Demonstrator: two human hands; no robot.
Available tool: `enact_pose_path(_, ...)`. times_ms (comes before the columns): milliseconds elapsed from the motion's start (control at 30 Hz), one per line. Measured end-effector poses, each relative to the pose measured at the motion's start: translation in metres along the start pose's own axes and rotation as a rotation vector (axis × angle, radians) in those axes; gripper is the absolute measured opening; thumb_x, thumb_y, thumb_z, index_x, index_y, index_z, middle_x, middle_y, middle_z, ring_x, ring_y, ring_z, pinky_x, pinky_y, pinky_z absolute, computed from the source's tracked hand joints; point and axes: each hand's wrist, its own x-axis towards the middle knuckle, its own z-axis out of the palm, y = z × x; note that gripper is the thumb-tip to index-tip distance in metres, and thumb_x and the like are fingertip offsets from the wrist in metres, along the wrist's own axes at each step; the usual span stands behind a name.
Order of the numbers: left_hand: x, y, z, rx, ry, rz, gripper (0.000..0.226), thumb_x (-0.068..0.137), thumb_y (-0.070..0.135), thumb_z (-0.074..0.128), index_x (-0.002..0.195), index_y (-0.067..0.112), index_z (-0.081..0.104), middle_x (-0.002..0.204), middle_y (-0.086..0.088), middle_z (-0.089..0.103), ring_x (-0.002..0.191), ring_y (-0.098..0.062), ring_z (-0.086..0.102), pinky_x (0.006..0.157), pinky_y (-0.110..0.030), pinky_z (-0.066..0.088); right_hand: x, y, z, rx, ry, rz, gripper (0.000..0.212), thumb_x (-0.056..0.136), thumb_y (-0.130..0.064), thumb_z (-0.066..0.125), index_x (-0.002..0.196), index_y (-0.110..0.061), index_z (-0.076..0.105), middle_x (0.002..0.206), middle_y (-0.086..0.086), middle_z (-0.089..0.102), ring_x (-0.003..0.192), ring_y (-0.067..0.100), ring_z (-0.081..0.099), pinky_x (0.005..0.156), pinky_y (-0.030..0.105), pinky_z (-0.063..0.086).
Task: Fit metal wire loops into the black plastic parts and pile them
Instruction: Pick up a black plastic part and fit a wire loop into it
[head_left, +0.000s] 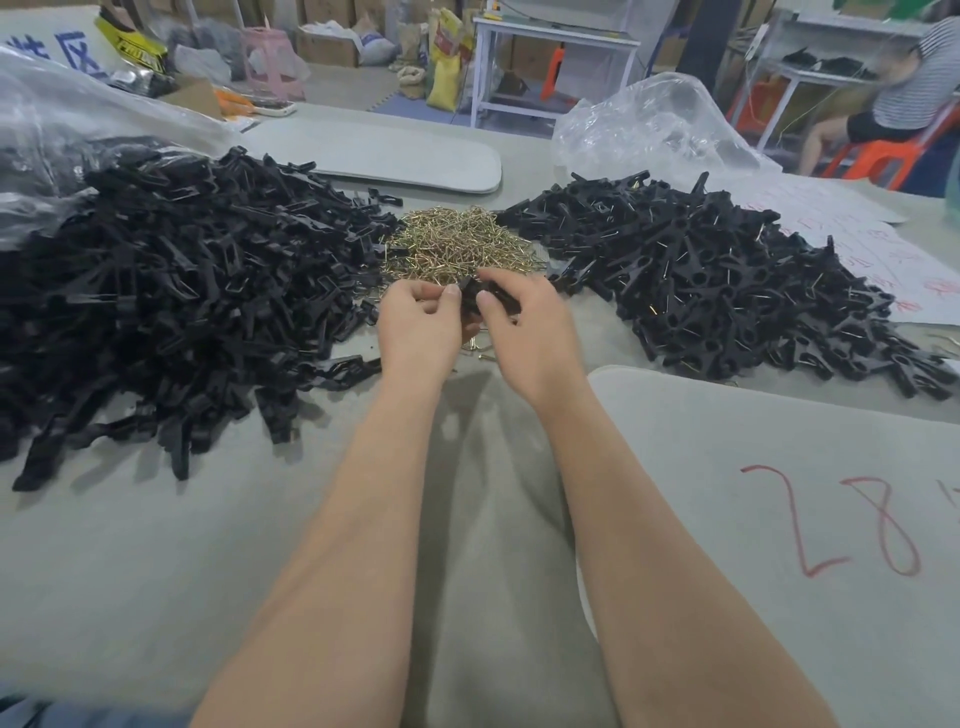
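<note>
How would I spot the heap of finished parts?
Start at the grey table. Two black heaps flank a small gold wire heap; take the right heap. Unlike the left heap, its parts show glints of wire.

A small factory workshop: a grey felt-covered tabletop (260, 519) heaped with black plastic parts (171, 291) and brass wire loops (457, 239), with cardboard boxes (324, 49), sacks (445, 78), clear plastic bags (649, 119) and a white metal-frame bench (561, 39) behind.
</note>
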Motion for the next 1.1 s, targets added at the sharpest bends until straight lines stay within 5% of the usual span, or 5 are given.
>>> enact_pose_path(233, -0.003, 0.001, 0.004, -0.207, -0.191, -0.138, 0.014, 0.091, -0.001, 0.057, 0.105, 0.002, 0.059, 0.084, -0.005, 0.065, 0.074, -0.01, 0.064, 0.072, -0.016, 0.054, 0.0, 0.005, -0.002, -0.041, 0.079, 0.019, 0.031, 0.093, -0.017, 0.055, 0.123, -0.017, 0.063, 0.11, 0.012, 0.059, 0.101, 0.023, 0.057, 0.09, 0.018, 0.036)
enact_pose_path(400, -0.005, 0.001, 0.006, -0.019, -0.198, -0.117, 0.034, 0.091, 0.002, 0.057, 0.124, 0.007, 0.053, 0.09, -0.002, 0.062, 0.08, -0.015, 0.061, 0.07, -0.02, 0.049, 0.001, 0.006, -0.003, 0.252, 0.068, 0.167, 0.03, 0.093, -0.008, 0.055, 0.122, -0.007, 0.061, 0.116, 0.012, 0.066, 0.101, 0.024, 0.064, 0.093, 0.039, 0.051)
enact_pose_path(800, -0.01, -0.005, 0.007, 0.715, -0.201, 0.496, 0.021, 0.089, 0.008, 0.059, 0.107, 0.016, 0.067, 0.101, -0.001, 0.053, 0.09, -0.022, 0.06, 0.086, -0.036, 0.048, 0.007, 0.005, -0.016, 0.937, 0.049, 0.486, 0.01, 0.095, -0.003, 0.051, 0.094, -0.005, 0.062, 0.065, 0.003, 0.056, 0.047, 0.007, 0.055, 0.049, 0.015, 0.047)
enact_pose_path(933, -0.008, -0.001, 0.006, 0.483, -0.17, 0.368, 0.006, 0.092, 0.018, 0.058, 0.098, 0.017, 0.057, 0.097, 0.001, 0.06, 0.083, -0.012, 0.06, 0.075, -0.013, 0.043, 0.008, 0.009, -0.016, 0.793, 0.093, 0.431, 0.02, 0.098, -0.007, 0.046, 0.112, -0.01, 0.06, 0.073, 0.003, 0.056, 0.055, 0.009, 0.052, 0.051, 0.016, 0.046)
enact_pose_path(1100, -0.009, 0.0, 0.009, 0.221, -0.267, 0.148, 0.01, 0.094, 0.011, 0.055, 0.101, 0.009, 0.048, 0.093, -0.008, 0.062, 0.074, -0.009, 0.063, 0.076, -0.029, 0.052, 0.009, 0.011, -0.014, 0.418, 0.152, 0.17, 0.028, 0.098, -0.009, 0.044, 0.117, -0.011, 0.064, 0.09, -0.002, 0.061, 0.078, 0.012, 0.058, 0.077, 0.028, 0.053)
